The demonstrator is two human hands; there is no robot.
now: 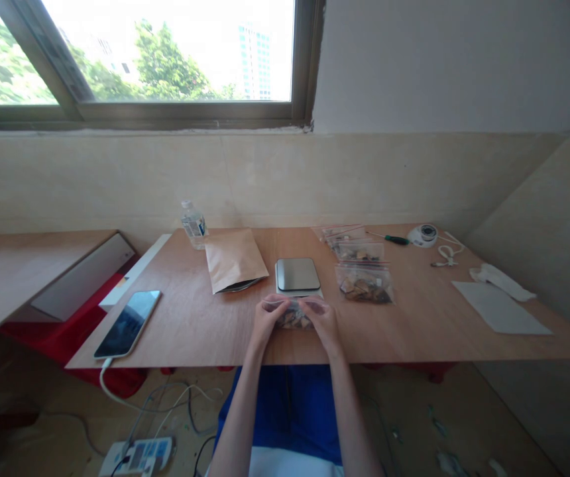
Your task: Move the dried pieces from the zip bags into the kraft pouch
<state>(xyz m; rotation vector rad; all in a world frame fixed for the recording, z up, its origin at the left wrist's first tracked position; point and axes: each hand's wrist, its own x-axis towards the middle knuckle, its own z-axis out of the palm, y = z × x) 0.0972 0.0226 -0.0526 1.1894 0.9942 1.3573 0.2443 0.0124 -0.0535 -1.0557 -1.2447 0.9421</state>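
My left hand [266,319] and my right hand [321,318] together pinch the top edge of a small clear zip bag [293,317] filled with brown pieces, resting on the wooden table [414,331] just in front of me. Directly behind the bag sits a small kitchen scale [297,275] with a dark metal plate. To the right of the scale lie filled clear bags [365,283], with more of the same behind them [357,250].
A brown paper pouch [234,258] and a water bottle [194,225] stand at the back left. A phone [128,323] on a white cable lies at the left edge. A screwdriver [392,238], tape roll [424,234], white cable [447,254] and paper sheet [500,308] lie right.
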